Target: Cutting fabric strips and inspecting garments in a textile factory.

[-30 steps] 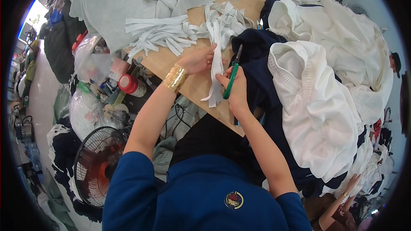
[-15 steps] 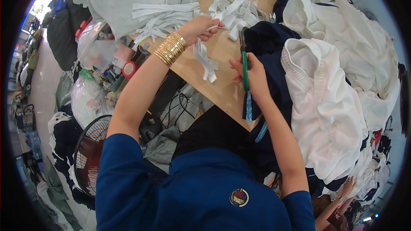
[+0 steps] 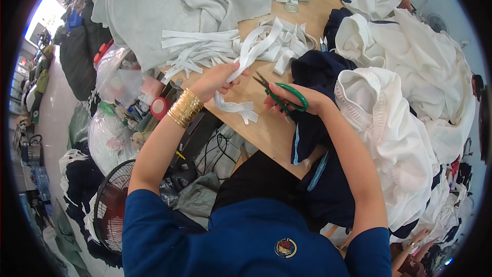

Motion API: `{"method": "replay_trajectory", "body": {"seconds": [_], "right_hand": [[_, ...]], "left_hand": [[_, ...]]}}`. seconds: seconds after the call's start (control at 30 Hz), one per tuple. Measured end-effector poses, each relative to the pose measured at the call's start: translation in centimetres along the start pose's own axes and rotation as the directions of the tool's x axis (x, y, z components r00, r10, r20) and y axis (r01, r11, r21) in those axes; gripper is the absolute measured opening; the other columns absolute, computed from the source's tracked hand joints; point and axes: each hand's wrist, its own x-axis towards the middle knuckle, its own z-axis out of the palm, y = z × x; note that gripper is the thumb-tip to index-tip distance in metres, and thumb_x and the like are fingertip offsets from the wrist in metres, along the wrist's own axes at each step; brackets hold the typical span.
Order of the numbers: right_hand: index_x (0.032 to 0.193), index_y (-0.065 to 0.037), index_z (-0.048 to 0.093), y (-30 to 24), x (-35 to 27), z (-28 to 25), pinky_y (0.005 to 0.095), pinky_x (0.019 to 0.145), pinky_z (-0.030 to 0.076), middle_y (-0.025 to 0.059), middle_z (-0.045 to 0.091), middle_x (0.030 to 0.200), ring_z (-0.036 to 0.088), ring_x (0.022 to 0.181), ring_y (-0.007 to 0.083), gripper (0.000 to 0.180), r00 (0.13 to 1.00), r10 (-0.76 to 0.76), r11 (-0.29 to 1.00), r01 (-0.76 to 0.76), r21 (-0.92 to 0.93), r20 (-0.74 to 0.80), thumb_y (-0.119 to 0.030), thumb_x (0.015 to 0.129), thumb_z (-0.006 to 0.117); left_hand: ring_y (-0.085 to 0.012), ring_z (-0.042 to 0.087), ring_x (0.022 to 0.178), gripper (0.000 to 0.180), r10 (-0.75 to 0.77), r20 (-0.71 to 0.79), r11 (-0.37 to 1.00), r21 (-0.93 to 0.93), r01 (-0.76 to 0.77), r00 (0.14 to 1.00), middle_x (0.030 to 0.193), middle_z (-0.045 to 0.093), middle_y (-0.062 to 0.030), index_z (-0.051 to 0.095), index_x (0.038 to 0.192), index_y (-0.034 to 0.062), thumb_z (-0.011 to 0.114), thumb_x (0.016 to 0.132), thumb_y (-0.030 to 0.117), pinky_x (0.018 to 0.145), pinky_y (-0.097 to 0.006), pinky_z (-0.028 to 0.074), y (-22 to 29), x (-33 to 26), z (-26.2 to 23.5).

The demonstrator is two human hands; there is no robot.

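Note:
My left hand (image 3: 221, 79), with gold bangles at the wrist, is closed on a white elastic strip (image 3: 259, 46). From it the strip runs up to a loose heap of white strips (image 3: 289, 41); short cut ends (image 3: 238, 110) hang below the fingers over the wooden table (image 3: 269, 136). To the right, my right hand (image 3: 300, 100) grips green-handled scissors (image 3: 294, 92). Their blades point up and left toward the strip, slightly apart from it. Left of the heap lies a pile of cut white strips (image 3: 197, 48).
Navy fabric (image 3: 318, 72) and white garments (image 3: 382, 107) are piled at the right. Grey-white cloth (image 3: 179, 5) covers the far left of the table. Thread snips (image 3: 323, 44) lie beyond the navy fabric. A black fan (image 3: 110, 205) stands at lower left; another person's hands (image 3: 417, 238) show at lower right.
My left hand has moved down and left, and now a long strip stretches from the heap to it. The scissors have turned from upright to pointing left, nearer the strip.

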Motion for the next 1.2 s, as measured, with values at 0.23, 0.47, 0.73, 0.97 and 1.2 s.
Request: {"method": "replay_trajectory", "body": {"seconds": [0.23, 0.47, 0.73, 0.97, 1.2], "right_hand": [[0.124, -0.009, 0.045, -1.3, 2.9, 0.2, 0.025, 0.072, 0.045, 0.0074, 0.058, 0.102, 0.055, 0.082, 0.011, 0.067, 0.991, -0.036, 0.999, 0.033, 0.025, 0.131, -0.063, 0.086, 0.034], [0.121, -0.014, 0.048, -0.8, 4.0, 0.7, 0.0236, 0.058, 0.042, 0.0011, 0.048, 0.08, 0.047, 0.064, 0.0081, 0.069, 0.965, -0.207, 0.969, 0.225, -0.106, 0.16, -0.069, 0.081, 0.038], [0.073, -0.007, 0.042, -0.8, 2.7, 2.8, 0.022, 0.049, 0.037, -0.0002, 0.041, 0.061, 0.042, 0.049, 0.0083, 0.052, 0.989, -0.138, 0.979, 0.129, -0.16, -0.051, -0.055, 0.09, 0.036], [0.115, -0.003, 0.051, 0.9, 2.4, 2.8, 0.0226, 0.057, 0.042, 0.0017, 0.048, 0.078, 0.047, 0.062, 0.0086, 0.064, 0.955, -0.295, 0.955, 0.295, 0.0, -0.017, -0.059, 0.088, 0.036], [0.12, -0.005, 0.047, 0.9, 1.5, 2.6, 0.023, 0.066, 0.042, 0.0043, 0.048, 0.085, 0.047, 0.074, 0.0104, 0.067, 0.942, -0.336, 0.941, 0.335, 0.035, 0.017, -0.062, 0.087, 0.033]], "left_hand": [[-0.0018, 0.022, 0.049, 0.034, 0.007, -0.022, 0.999, 0.042, -0.007, 1.0, 0.061, 0.036, 0.0087, 0.058, 0.099, 0.0073, 0.038, 0.095, 0.035, 0.043, -0.017, 0.02, -0.8, -1.5, 0.7], [-0.0015, 0.02, 0.048, 0.031, 0.026, 0.019, 1.0, 0.001, -0.026, 0.999, 0.057, 0.032, 0.0104, 0.058, 0.088, 0.0104, 0.042, 0.093, 0.036, 0.043, -0.017, 0.017, -1.2, -2.0, 0.5], [-0.0018, 0.021, 0.051, 0.031, 0.053, 0.042, 0.998, -0.018, -0.052, 0.998, 0.058, 0.032, 0.0104, 0.059, 0.087, 0.0078, 0.044, 0.092, 0.034, 0.046, -0.018, 0.018, -1.1, -2.2, 0.4], [-0.0015, 0.02, 0.051, 0.032, 0.073, -0.021, 0.992, 0.106, -0.071, 0.997, 0.059, 0.028, 0.0105, 0.058, 0.084, 0.0093, 0.044, 0.093, 0.036, 0.045, -0.018, 0.017, -0.1, -2.5, 1.8], [-0.0005, 0.027, 0.056, 0.032, 0.196, -0.042, 0.965, 0.187, -0.185, 0.98, 0.061, 0.033, 0.0098, 0.059, 0.084, 0.0094, 0.042, 0.094, 0.035, 0.047, -0.017, 0.021, -0.2, -2.4, 2.3]]}}
